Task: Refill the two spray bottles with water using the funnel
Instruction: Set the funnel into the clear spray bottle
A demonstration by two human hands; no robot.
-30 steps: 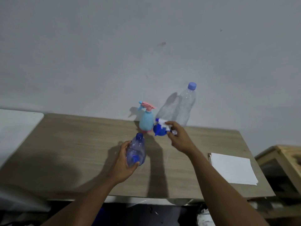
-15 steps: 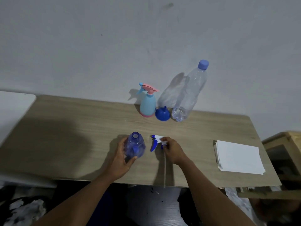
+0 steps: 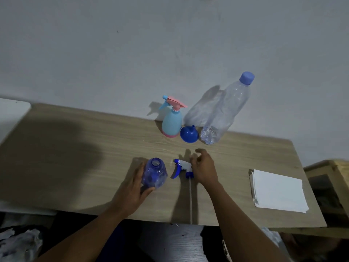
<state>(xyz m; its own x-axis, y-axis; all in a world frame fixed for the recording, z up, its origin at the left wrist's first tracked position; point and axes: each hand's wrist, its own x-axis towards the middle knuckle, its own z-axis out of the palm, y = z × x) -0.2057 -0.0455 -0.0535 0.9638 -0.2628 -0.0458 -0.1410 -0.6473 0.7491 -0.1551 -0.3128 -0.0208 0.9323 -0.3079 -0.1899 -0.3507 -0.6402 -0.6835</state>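
Note:
A translucent blue spray bottle (image 3: pixel 155 173) stands on the wooden table with its neck uncovered; my left hand (image 3: pixel 132 188) grips its side. Its white-and-blue spray head (image 3: pixel 181 168) lies on the table just to the right, its thin dip tube (image 3: pixel 190 201) running toward the near edge. My right hand (image 3: pixel 203 167) hovers over the spray head with fingers spread, touching or just off it. At the back stand a light-blue spray bottle with a pink trigger (image 3: pixel 172 120), a blue funnel (image 3: pixel 189 134) lying mouth-down, and a large clear water bottle (image 3: pixel 224 112) with a blue cap.
A stack of white paper (image 3: pixel 278 190) lies at the table's right end. A wooden crate (image 3: pixel 332 171) stands beyond the right edge. The wall rises directly behind the table (image 3: pixel 75 157). A white surface (image 3: pixel 11 112) adjoins the left end.
My right hand carried the spray head from beside the funnel down to the table next to the blue bottle and has now opened its fingers over it. The left hand stayed on the bottle.

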